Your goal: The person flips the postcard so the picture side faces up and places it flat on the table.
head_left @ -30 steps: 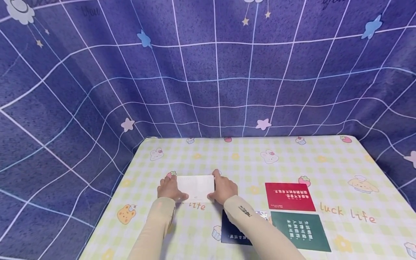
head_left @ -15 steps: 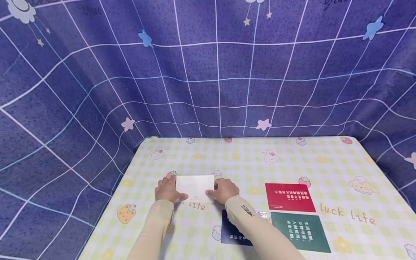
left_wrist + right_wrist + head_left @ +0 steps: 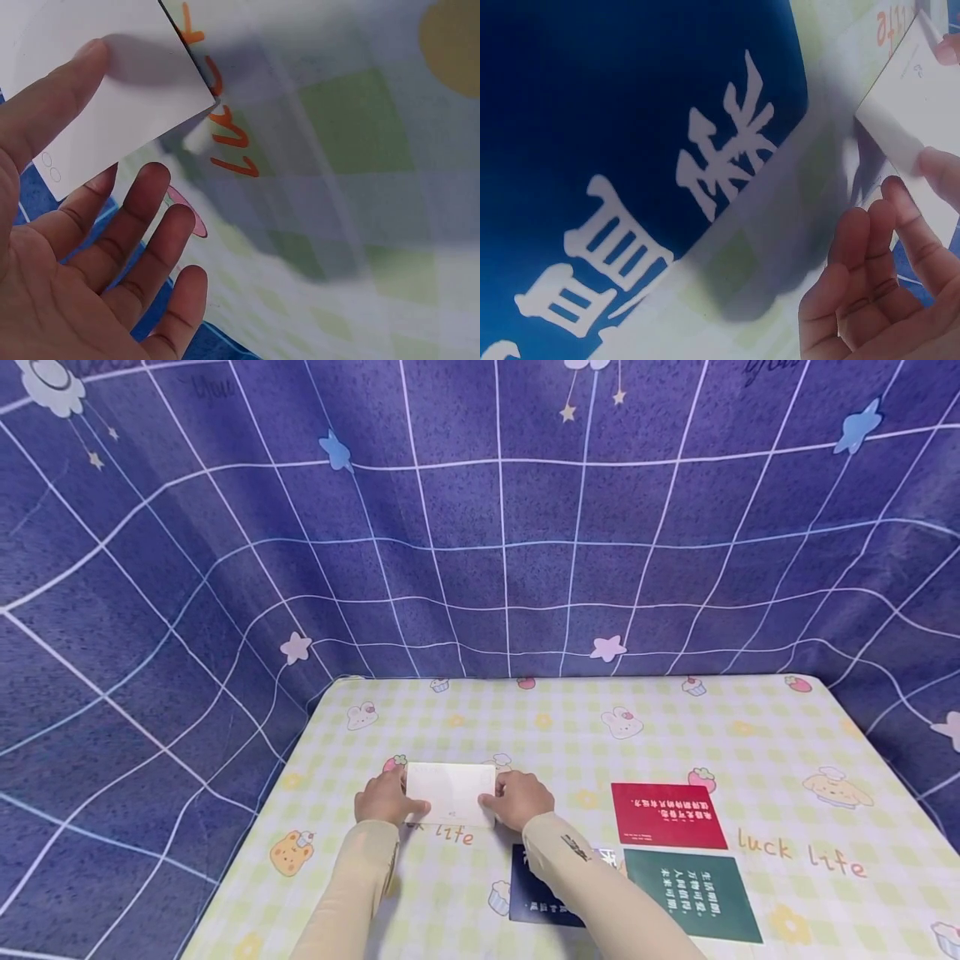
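A white postcard (image 3: 450,789), blank side mostly up with small faint print, is held level between both hands near the table's middle. My left hand (image 3: 380,797) pinches its left edge, thumb on top and index finger beneath; the other fingers are spread in the left wrist view. On the opposite edge my right hand (image 3: 522,800) pinches the card, thumb on the face. The left wrist view shows the card's corner (image 3: 142,82) above the cloth, with a shadow under it. Its underside is hidden.
To the right lie a red postcard (image 3: 667,814) and a green postcard (image 3: 693,897) with white characters. A dark blue postcard (image 3: 543,893) lies partly under the right forearm. A checked cloth (image 3: 570,752) covers the table; a blue grid curtain (image 3: 465,568) surrounds it.
My right index finger has drawn back from the card's far corner and its thumb has slid onto the face. The white postcard's near edge has shifted slightly, showing more printed lettering. Other cards stay put.
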`<state>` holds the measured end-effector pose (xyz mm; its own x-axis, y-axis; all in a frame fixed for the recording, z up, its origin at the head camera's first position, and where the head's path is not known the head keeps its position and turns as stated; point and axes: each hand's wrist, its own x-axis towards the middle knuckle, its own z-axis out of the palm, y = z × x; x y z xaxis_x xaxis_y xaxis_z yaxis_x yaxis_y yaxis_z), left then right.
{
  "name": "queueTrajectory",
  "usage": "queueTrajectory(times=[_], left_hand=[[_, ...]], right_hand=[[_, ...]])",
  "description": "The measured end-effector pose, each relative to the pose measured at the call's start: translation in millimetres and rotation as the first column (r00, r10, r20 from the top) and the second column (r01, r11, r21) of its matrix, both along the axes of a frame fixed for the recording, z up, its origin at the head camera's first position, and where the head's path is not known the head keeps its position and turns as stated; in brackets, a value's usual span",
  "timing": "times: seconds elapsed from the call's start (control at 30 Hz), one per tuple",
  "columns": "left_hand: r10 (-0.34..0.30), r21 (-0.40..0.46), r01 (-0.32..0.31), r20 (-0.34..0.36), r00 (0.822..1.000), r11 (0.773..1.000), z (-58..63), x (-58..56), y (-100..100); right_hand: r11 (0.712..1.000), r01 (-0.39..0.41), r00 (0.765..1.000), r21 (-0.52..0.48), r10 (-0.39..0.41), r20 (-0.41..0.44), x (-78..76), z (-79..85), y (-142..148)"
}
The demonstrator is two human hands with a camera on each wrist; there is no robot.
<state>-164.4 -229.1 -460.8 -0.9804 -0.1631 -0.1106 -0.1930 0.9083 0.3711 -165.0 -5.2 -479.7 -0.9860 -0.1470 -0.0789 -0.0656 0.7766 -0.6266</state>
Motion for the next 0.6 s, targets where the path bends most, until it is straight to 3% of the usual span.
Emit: queueTrajectory(times=[0.6], left_hand=[[-0.038, -0.022, 0.038, -0.012, 0.999, 0.999, 14.5, -2.3, 18]], right_hand=[[0.998, 0.037, 0.999, -0.059, -0.038, -0.011, 0.9, 12.8, 22]])
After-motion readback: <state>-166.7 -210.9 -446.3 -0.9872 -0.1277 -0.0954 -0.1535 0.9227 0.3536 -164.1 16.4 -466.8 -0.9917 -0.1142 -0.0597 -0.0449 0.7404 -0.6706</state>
